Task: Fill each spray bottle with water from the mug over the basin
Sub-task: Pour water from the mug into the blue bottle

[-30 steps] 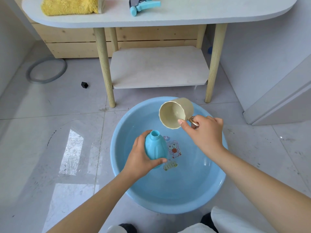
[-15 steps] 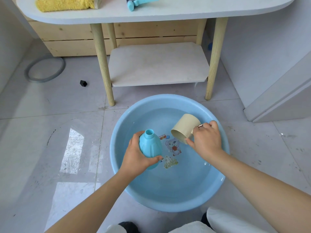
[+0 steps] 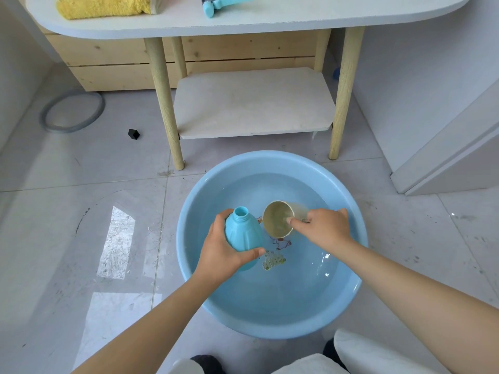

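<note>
Blue plastic everywhere down here: the basin (image 3: 189,211) sits on the floor tiles with water in it, and the bottle (image 3: 243,232) matches it almost exactly. The left hand (image 3: 225,253) holds the bottle over the left part of the basin, fingers and thumb wrapped round its body, neck open and tipped a little away from the person. No spray head is on it; what looks like one lies up on the bench (image 3: 297,14), beside a yellow towel (image 3: 102,6).

The right hand (image 3: 325,228) has the mug (image 3: 278,219) down in the water just right of the bottle, lying on its side with its mouth facing the camera. The fingers grip it about the rim and handle side, one fingertip hooked at the lip; the handle itself is hidden behind the hand.

My reading is that this is the scooping step: the mug is being dipped to take on water, and nothing is being poured yet. How full the bottle is cannot be told through its opaque wall.

Next the mug needs turning upright as it comes out so the water stays in, then lifting above the bottle's narrow neck and tipping slowly. The neck is far smaller than the mug's mouth, so a thin stream and a steady bottle matter; spill should fall back into the basin if both stay over it.
</note>
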A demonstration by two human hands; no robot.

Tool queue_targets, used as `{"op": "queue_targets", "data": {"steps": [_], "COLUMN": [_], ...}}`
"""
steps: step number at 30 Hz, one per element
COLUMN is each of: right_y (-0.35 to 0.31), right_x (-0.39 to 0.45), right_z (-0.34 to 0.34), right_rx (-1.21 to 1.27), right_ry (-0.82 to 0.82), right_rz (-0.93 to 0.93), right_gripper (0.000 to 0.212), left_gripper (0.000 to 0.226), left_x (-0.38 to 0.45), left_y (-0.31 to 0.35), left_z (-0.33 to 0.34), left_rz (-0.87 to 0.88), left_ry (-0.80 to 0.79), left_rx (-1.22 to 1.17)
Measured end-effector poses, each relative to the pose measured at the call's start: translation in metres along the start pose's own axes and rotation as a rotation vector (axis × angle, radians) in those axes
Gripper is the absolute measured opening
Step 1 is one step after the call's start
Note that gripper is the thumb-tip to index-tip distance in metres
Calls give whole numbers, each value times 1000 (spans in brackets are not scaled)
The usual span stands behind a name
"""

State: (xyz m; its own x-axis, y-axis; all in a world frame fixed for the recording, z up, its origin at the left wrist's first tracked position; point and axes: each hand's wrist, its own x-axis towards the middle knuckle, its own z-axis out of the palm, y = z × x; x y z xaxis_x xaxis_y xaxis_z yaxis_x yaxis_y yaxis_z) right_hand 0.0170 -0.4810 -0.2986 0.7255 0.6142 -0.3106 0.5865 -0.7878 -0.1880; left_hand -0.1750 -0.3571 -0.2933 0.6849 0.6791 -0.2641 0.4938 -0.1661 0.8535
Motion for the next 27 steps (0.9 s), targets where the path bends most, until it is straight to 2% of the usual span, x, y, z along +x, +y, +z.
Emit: {"op": "queue_targets", "data": {"steps": [5, 9, 18, 22, 27], "right_y": [5, 6, -12, -22, -30], "right_x": [2, -1, -12, -19, -19], "right_z": [-5, -11, -44, -51, -49], "right_rx": [524, 693, 716, 577, 403], "right_ry": [-145, -125, 135, 307, 521], "right_rz": [228, 232, 37, -135, -296], "right_gripper": [60, 57, 58, 59, 50], "left_gripper": [83, 83, 82, 82, 83], "left_x": [0, 0, 2, 3, 4], "left_y": [0, 0, 3, 5, 6], "left_z": [-1, -1, 0, 1, 4], "left_rz": [8, 18, 54, 77, 86], "left_ry": [6, 4, -11, -30, -45], "left_rx": [-4, 5, 37, 55, 71]}}
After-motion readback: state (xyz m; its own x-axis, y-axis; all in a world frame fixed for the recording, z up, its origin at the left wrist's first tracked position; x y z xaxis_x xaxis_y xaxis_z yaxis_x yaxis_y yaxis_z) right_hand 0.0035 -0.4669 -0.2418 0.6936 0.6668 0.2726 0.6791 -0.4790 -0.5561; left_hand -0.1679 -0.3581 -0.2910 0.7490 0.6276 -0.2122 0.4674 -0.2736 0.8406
